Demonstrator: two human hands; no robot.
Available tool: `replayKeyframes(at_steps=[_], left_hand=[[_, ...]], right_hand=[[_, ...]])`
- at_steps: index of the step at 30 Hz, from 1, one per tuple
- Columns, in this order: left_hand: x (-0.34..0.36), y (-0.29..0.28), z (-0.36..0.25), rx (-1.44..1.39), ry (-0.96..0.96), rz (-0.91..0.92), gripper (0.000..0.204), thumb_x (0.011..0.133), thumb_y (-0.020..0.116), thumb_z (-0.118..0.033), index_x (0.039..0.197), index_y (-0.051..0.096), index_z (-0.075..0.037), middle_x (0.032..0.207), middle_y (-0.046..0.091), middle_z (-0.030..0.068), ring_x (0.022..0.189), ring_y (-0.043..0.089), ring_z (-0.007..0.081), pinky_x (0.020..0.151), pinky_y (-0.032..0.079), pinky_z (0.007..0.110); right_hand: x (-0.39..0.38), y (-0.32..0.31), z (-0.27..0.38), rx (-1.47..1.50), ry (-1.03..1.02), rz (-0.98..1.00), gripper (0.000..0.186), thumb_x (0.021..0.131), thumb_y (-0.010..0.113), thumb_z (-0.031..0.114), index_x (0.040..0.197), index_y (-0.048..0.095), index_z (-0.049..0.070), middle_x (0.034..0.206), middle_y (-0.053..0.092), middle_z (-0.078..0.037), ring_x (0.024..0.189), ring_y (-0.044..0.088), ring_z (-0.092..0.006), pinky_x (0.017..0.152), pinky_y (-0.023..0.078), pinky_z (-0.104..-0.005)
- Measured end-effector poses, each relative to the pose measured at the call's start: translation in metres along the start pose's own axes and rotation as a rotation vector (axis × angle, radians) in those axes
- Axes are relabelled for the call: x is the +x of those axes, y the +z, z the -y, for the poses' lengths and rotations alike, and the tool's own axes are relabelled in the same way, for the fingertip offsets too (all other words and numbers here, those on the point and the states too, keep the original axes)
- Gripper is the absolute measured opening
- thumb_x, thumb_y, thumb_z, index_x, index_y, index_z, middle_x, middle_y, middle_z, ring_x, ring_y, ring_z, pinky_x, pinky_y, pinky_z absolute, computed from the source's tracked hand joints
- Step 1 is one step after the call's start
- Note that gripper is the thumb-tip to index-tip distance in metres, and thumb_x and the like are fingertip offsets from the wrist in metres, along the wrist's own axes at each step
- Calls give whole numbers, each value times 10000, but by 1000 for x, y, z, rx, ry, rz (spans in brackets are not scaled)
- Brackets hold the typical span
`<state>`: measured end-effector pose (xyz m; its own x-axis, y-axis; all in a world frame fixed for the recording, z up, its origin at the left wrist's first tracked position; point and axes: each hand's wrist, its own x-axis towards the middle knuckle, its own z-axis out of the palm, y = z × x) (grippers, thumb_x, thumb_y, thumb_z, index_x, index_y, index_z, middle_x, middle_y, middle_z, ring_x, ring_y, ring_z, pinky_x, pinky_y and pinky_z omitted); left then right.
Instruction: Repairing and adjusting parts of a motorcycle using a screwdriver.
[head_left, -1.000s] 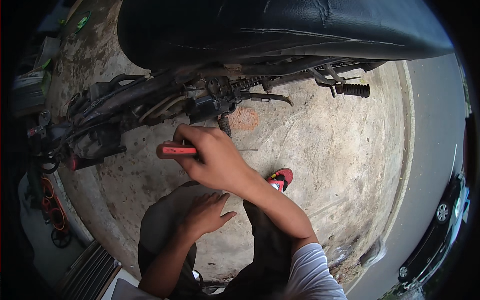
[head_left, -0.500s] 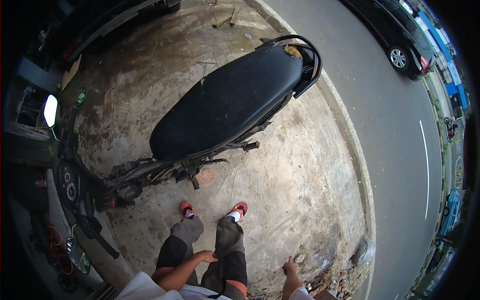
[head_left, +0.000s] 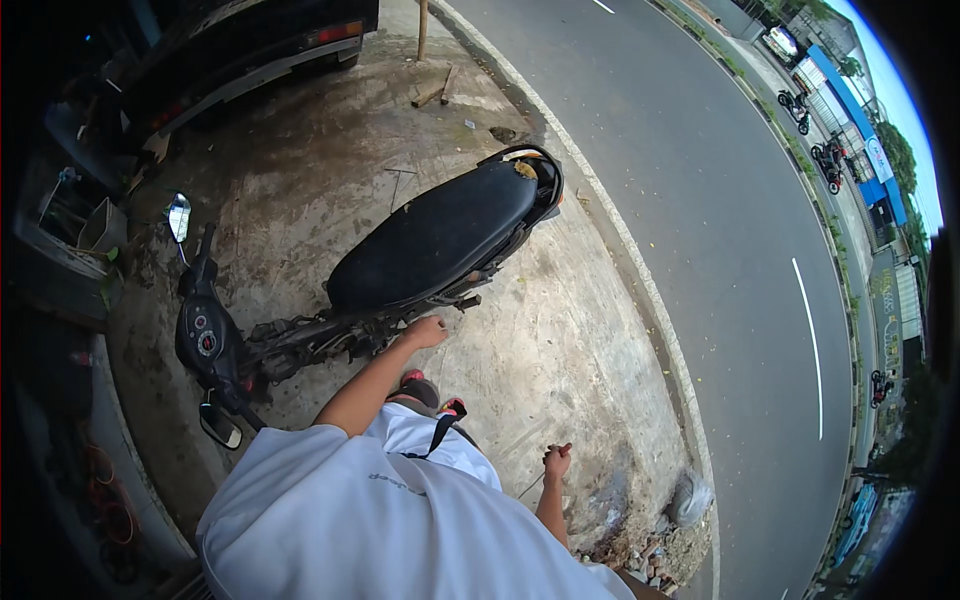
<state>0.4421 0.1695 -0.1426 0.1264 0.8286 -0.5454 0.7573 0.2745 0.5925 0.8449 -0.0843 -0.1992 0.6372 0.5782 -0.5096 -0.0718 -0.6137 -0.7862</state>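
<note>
A motorcycle with a long black seat (head_left: 435, 240) stands in front of me, its handlebar and round-dial dashboard (head_left: 207, 335) to the left. Yellow foam shows through a tear at the seat's rear end. Beside the exposed frame (head_left: 310, 338), below the seat, is my left hand (head_left: 428, 331). Its fingers are curled; whether it touches the motorcycle or holds anything is hidden. My right hand (head_left: 557, 460) hangs low on the right, away from the motorcycle, closed around what looks like a thin dark rod (head_left: 531, 485).
A T-shaped metal tool (head_left: 399, 172) lies on the concrete beyond the seat. A dark vehicle (head_left: 270, 65) stands at the far left. Rubble (head_left: 655, 560) and a plastic bag (head_left: 690, 500) lie at right, by the curb (head_left: 655, 300) along the road (head_left: 740, 250).
My view has tilted up and shifted, so my white shirt now shows. My left arm has reached forward toward the motorcycle. The black car on the road has left the view.
</note>
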Motion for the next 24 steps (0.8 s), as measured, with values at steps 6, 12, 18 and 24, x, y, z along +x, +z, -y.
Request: replayKeyframes(at_steps=[6, 12, 18, 24], left_hand=[[48, -46, -76, 25, 240, -5, 418, 776, 640, -308, 1068, 626, -10, 980, 656, 180, 949, 628, 294, 819, 486, 376], [136, -56, -114, 141, 205, 1, 444, 772, 636, -353, 1151, 588, -128, 1222, 507, 172, 1164, 476, 381, 956, 399, 486], [184, -66, -198, 263, 267, 188, 541, 784, 591, -230, 1276, 470, -40, 1426, 250, 258, 1329, 222, 468, 1059, 224, 593], [208, -88, -225, 373, 339, 221, 520, 758, 576, -117, 1259, 492, -4, 1414, 256, 271, 1331, 213, 440, 1046, 224, 605]], right_hand=[[-10, 87, -49, -422, 92, 459, 270, 761, 645, 199, 909, 693, -22, 748, 665, -119, 693, 626, -180, 644, 494, -336], [13, 116, 75, -600, 64, 566, 303, 782, 557, 184, 958, 692, -23, 797, 669, -196, 703, 633, -242, 640, 493, -349], [78, 237, 170, -512, -5, 728, 299, 788, 559, 185, 966, 690, -17, 776, 667, -190, 683, 631, -245, 621, 488, -343], [155, 245, 182, -436, 88, 672, 295, 795, 561, 186, 973, 689, -11, 756, 665, -183, 663, 630, -247, 601, 483, -338]])
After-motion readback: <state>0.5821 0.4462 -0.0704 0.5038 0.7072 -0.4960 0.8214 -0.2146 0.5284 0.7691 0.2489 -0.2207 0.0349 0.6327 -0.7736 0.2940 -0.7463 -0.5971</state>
